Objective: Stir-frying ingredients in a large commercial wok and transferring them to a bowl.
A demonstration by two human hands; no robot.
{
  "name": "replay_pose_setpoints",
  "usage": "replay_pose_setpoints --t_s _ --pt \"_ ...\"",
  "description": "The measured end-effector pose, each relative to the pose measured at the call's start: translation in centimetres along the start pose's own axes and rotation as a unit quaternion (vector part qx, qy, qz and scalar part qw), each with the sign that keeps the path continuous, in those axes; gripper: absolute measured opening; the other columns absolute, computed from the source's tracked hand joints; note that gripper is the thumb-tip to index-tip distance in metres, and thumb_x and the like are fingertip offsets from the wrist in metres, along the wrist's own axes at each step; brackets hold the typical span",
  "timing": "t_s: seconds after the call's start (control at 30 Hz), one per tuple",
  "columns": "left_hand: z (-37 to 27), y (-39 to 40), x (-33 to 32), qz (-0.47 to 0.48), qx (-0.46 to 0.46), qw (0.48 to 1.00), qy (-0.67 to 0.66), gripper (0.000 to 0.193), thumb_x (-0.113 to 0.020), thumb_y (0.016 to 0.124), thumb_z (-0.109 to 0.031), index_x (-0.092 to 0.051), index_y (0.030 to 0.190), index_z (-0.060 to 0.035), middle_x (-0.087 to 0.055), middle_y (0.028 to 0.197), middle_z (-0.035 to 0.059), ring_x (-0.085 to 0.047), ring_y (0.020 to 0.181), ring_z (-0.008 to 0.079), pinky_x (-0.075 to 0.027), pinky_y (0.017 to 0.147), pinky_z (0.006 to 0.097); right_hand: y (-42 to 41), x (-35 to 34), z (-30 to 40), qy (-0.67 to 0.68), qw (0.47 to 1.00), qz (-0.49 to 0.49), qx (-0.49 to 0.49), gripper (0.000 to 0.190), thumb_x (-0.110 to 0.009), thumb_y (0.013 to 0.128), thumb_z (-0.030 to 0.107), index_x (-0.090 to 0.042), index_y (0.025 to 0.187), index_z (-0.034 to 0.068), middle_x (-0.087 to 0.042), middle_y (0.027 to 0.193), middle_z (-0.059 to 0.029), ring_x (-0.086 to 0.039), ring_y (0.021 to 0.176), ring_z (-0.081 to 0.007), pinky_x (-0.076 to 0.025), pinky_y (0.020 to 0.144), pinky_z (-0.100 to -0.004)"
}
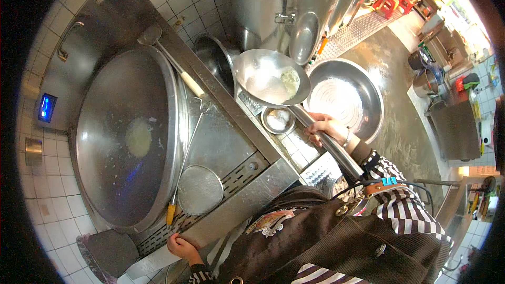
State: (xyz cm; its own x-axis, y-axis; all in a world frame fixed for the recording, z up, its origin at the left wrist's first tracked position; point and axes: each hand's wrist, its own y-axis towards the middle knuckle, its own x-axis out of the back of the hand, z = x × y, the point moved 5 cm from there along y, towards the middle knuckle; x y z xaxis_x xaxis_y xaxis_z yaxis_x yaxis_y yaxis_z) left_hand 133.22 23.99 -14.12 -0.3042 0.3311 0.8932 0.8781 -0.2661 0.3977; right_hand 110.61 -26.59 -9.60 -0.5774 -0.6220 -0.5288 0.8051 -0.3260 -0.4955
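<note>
My right hand (325, 130) grips the tubular metal handle of a wok (254, 75), which is held tilted above the floor side of the stove. Some pale greenish-white food or liquid (290, 81) sits in its far-right part. At the stove's front edge is my left hand (182, 247), fingers curled; what it holds, if anything, cannot be made out. Just above it lie the yellow handle of a long skimmer (171, 213) and a round mesh strainer (200, 189). A large built-in wok (118, 157) on the left has a pale round patch (139, 138) at its bottom.
A wok spatula (192, 85) rests against the big wok's rim. Beyond the stove edge stand a small metal bowl with white contents (278, 120), a wide metal basin (357, 86), a dark pan (215, 61) and a tall lidded steel pot (260, 12). Red plastic stools (388, 4) are farther off.
</note>
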Motion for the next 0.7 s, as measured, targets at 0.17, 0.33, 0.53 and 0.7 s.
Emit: replay_pose_setpoints --t_s 0.17,0.33,0.53,0.7 --pt "-0.1 -0.4 0.8 0.018 0.047 0.998 -0.039 0.014 -0.039 0.074 -0.004 -0.052 0.070 -0.0024 -0.052 0.069 0.0102 -0.049 0.069 0.0269 -0.039 0.068 0.0366 5.0 2.9 -4.9 0.153 0.985 0.069 -0.035 0.022 -0.046 0.074 0.005 -0.039 0.095 0.002 -0.043 0.072 -0.0044 -0.041 0.050 -0.0071 -0.038 0.041 -0.0191" --pt "0.1 0.4 1.2 0.034 0.026 0.999 -0.002 0.009 -0.044 0.068 -0.001 -0.051 0.072 -0.0046 -0.053 0.074 0.0100 -0.048 0.076 0.0273 -0.037 0.072 0.0374 6.4 3.6 -6.9 0.377 0.903 0.187 -0.091 0.036 -0.043 0.078 0.009 -0.033 0.111 0.001 -0.039 0.065 -0.0012 -0.038 0.044 -0.0057 -0.038 0.038 -0.0190" --pt "-0.4 0.2 1.8 0.000 0.028 1.000 0.000 0.009 -0.043 0.069 -0.003 -0.052 0.069 -0.0057 -0.052 0.072 0.0091 -0.047 0.076 0.0268 -0.032 0.080 0.0381 4.8 0.9 -2.5 0.353 0.914 0.185 -0.072 0.039 -0.043 0.077 0.008 -0.033 0.115 0.005 -0.035 0.062 -0.0016 -0.034 0.039 -0.0053 -0.036 0.032 -0.0206" --pt "-0.6 0.2 2.6 -0.012 0.042 0.998 -0.042 0.008 -0.043 0.068 -0.004 -0.051 0.069 -0.0060 -0.050 0.069 0.0084 -0.047 0.074 0.0264 -0.032 0.081 0.0399 4.3 -5.5 2.3 0.162 0.965 0.198 -0.063 0.040 -0.044 0.074 0.005 -0.034 0.113 0.009 -0.034 0.059 -0.0016 -0.032 0.036 -0.0057 -0.034 0.030 -0.0207"
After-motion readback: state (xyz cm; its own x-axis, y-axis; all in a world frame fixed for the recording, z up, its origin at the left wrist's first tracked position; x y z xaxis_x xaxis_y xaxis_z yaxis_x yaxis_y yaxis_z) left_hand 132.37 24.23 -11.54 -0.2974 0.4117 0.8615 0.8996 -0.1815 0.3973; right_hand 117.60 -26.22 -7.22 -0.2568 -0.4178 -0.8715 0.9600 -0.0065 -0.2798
